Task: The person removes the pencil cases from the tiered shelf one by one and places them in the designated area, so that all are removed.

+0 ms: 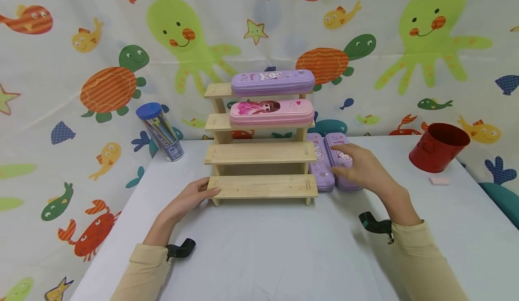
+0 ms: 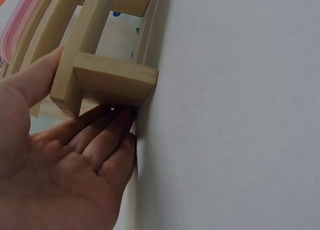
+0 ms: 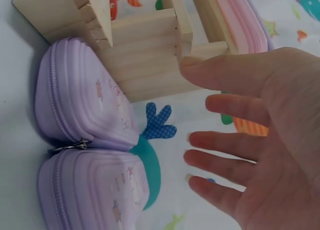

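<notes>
A stepped wooden display rack (image 1: 259,153) stands on the white table, and my left hand (image 1: 190,201) holds the left end of its lowest step. In the left wrist view the thumb (image 2: 42,75) lies along the step board and the fingers (image 2: 107,137) reach round the end leg. Over two purple pencil cases (image 1: 322,166) at the rack's right side, my right hand (image 1: 362,168) hovers with fingers spread and nothing in it. The right wrist view shows both zipped cases (image 3: 82,95) side by side beyond the fingertips. A purple pencil case (image 1: 273,83) lies on the top step, a pink one (image 1: 271,113) below it.
A clear tube with a blue lid (image 1: 160,132), filled with pencils or pens, leans at the back left. To the right stands a red bucket (image 1: 438,148), with a small pink eraser-like block (image 1: 439,181) before it. A sea-animal curtain (image 1: 251,30) hangs behind the table.
</notes>
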A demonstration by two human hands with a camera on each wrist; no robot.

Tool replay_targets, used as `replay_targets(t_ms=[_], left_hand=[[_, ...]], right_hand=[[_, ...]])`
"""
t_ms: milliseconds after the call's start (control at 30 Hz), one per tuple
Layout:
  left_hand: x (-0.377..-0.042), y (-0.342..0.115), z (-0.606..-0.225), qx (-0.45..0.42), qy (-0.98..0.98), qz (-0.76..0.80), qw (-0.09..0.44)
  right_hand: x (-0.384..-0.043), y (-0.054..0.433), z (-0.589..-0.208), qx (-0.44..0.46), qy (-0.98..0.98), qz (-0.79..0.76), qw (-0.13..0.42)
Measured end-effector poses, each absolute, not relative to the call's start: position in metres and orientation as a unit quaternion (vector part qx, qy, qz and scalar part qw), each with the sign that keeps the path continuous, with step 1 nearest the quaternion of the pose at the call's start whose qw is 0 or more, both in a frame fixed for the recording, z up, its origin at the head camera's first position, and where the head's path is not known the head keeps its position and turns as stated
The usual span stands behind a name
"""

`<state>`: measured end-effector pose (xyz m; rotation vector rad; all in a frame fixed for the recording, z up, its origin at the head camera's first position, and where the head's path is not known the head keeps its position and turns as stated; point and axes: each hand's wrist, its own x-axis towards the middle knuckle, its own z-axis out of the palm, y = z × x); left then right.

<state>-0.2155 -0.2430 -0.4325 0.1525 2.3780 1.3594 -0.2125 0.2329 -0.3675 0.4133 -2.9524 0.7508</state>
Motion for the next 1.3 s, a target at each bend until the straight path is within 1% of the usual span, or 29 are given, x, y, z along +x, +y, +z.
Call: replay_targets(t_ms=[333,633,867,1100,1300], left_hand=[[-0.215,-0.243,-0.435,0.047,0.847,0.490,0.200],[-0.212,-0.247,-0.433,0.053,0.838,0.501,0.209],[-0.216,-0.249,-0.434,0.068,0.834,0.504,0.214],[-0.216,-0.249,-0.433,0.076,0.829,0.510,0.218],[-0.215,-0.250,-0.433,0.069,0.830,0.508,0.219]], right_hand=[[-0.226,0.224,-0.351,0.149,-0.946,0.277,0.082],[-0.241,0.208,-0.330,0.199,-0.919,0.314,0.129],[-0.253,0.199,-0.316,0.229,-0.900,0.324,0.180],[-0.263,0.186,-0.305,0.229,-0.903,0.315,0.181],[-0.272,0.177,-0.304,0.256,-0.889,0.330,0.186]])
